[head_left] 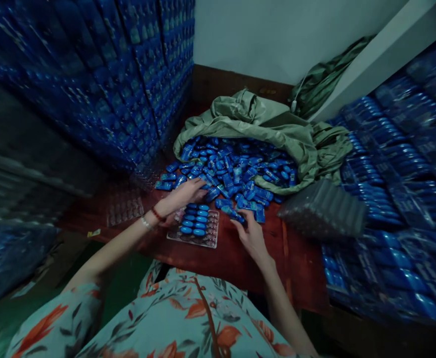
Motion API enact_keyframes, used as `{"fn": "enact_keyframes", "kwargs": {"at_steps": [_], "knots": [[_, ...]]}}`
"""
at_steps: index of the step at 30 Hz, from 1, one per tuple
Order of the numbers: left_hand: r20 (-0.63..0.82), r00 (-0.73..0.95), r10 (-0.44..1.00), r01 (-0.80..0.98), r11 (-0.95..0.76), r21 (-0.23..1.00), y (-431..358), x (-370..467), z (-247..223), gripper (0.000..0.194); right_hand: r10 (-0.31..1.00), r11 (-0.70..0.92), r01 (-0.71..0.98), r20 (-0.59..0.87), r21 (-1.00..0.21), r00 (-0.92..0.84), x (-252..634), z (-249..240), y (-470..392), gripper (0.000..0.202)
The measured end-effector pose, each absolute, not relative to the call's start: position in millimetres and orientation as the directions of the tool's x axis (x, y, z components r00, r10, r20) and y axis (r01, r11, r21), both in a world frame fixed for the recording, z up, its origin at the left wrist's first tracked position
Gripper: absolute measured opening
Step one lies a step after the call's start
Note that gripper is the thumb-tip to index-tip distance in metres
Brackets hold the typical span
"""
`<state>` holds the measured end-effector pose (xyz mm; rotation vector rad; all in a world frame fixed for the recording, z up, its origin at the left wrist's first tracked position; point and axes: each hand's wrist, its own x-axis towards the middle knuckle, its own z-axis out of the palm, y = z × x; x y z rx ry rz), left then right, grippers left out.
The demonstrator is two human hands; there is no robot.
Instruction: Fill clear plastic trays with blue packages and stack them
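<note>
Many small blue packets (232, 171) spill from the mouth of a green sack (262, 119) onto a red-covered table (199, 253). Between my hands lies a clear plastic tray (213, 228), its left part filled with rows of blue packets (194, 220). Just above the tray, my left hand (186, 195) reaches to the near edge of the pile, fingers bent; what they may hold is too small to tell. To the right of the tray, my right hand (251, 231) pinches a blue packet (233, 214) between thumb and fingers.
Tall stacks of filled blue trays (128, 74) stand at the left, with more blue stacks (382, 164) at the right. A block of nested trays (324, 209) sits at the table's right. An unfilled clear tray (124, 206) lies left of my left arm.
</note>
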<state>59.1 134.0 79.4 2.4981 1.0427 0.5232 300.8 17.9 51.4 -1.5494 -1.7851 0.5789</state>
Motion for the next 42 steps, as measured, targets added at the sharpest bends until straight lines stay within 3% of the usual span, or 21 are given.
{"fn": "enact_keyframes", "kwargs": {"at_steps": [5,9,15,20,25,28,33,36,39,42], "knots": [[0.290,0.355,0.889,0.598,-0.454,0.661,58,-10,86,0.028,0.963,0.226,0.526,0.107,-0.820,-0.247,279,65,-27,0.015],[0.276,0.188,0.943,0.628,-0.332,0.704,2,-33,75,0.020,0.927,0.334,0.566,0.154,-0.754,-0.342,253,57,-32,0.021],[0.167,0.339,0.926,0.630,-0.355,0.691,-36,-19,48,0.033,0.825,0.560,0.726,0.198,-0.399,-0.529,235,53,-26,0.030],[0.118,0.488,0.865,0.633,-0.444,0.635,-33,-2,45,0.047,0.787,0.616,0.740,0.160,-0.270,-0.596,230,63,-18,0.027],[0.147,0.420,0.895,0.555,-0.382,0.739,-13,-5,45,0.036,0.794,0.595,0.714,0.135,-0.368,-0.593,232,63,-9,0.019],[0.142,0.339,0.930,0.530,-0.314,0.788,-7,-9,43,0.024,0.807,0.576,0.664,0.199,-0.478,-0.557,237,52,-10,0.020],[0.103,0.155,0.983,0.461,-0.164,0.872,-12,-8,36,0.021,0.878,0.459,0.563,0.253,-0.687,-0.407,245,30,-17,0.020],[-0.080,-0.010,0.997,0.272,0.079,0.959,-16,-5,36,0.027,0.936,0.339,0.551,0.215,-0.763,-0.279,246,22,-22,0.018],[-0.280,0.010,0.960,0.043,0.280,0.959,-19,-3,37,0.037,0.947,0.310,0.524,0.208,-0.794,-0.245,245,19,-25,0.021],[-0.336,0.011,0.942,-0.052,0.336,0.940,-23,-2,38,0.045,0.947,0.307,0.484,0.213,-0.819,-0.241,246,16,-27,0.022]]}}
